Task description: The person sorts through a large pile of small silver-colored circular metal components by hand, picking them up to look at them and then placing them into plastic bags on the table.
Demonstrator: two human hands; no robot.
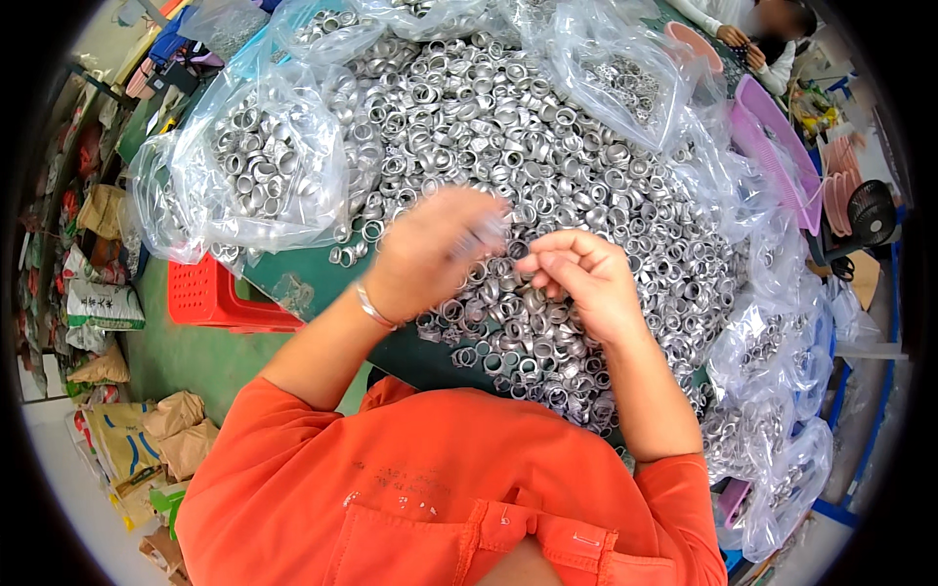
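A large heap of silver metal rings (508, 117) spreads over the dark green table (415, 356). Above the near part of the heap, my left hand (435, 249) is smeared by motion, with a blurred shiny patch at its fingers; whether it grips a ring is not clear. A thin bracelet circles that wrist. My right hand (586, 278) is closed in a pinch just beside it, thumb against fingers. Rings lie right behind its fingertips, so what it pinches, if anything, cannot be made out.
Clear plastic bags (259, 181) of rings ring the heap. Left of the table stands a red plastic crate (210, 298); a purple basket (777, 146) and a pink bowl (694, 47) are at the right. Another person's hand (733, 36) works at the far right.
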